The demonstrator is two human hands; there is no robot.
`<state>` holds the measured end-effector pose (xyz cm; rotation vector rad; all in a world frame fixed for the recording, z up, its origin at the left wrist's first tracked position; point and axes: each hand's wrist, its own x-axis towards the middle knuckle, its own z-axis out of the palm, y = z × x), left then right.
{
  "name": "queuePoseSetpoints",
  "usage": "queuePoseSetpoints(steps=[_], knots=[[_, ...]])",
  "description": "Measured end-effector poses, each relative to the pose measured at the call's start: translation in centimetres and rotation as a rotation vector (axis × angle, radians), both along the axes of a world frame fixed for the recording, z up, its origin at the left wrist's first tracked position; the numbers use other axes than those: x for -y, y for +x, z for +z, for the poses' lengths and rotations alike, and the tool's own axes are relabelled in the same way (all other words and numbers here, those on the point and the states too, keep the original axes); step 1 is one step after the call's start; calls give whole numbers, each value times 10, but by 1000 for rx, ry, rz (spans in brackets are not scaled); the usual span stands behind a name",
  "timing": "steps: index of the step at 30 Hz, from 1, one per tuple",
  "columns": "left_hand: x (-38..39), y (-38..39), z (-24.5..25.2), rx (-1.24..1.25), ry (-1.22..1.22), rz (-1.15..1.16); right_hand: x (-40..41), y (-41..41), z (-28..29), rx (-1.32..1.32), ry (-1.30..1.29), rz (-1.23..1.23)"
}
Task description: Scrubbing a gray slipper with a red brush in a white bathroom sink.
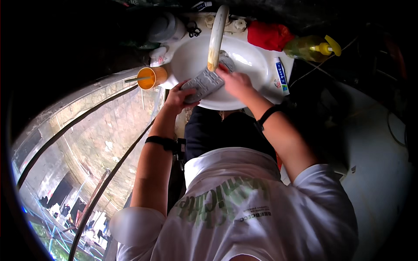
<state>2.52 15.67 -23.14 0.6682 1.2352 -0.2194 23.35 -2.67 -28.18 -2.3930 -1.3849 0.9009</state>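
Over the white washbasin (192,52), my left hand (181,97) grips the lower left end of a long grey object with a raised pattern, apparently a slipper or shoe sole (204,84). It lies slantwise, its far end beneath the curved faucet spout (217,39). My right hand (235,81) is at the upper right part of the sole, fingers bent against it or just above it. Its fingertips look reddish and blurred, partly behind the spout's tip; whether they hold something small cannot be told.
An orange cup (152,78) with a stick-like item stands left of the basin. On the rim are a toothpaste tube (281,75), red cloth (269,35), yellow pump bottle (308,48), dark scissors (193,29) and pale container (166,27). Faucet knobs (240,24) flank the spout; a barred window is left.
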Motion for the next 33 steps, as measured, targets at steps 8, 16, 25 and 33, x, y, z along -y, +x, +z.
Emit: queuePoseSetpoints(steps=[8, 16, 25, 33], knots=[[11, -13, -2, 56, 6, 1, -2, -23, 32, -141, -52, 142], [18, -3, 2, 60, -2, 3, 30, -20, 28, -90, -10, 174], [16, 6, 23, 5, 345, -297, 33, 28, 77, -361, -200, -118], [32, 15, 37, 187, 1287, -1001, 38, 32, 84, -277, 6, -34]])
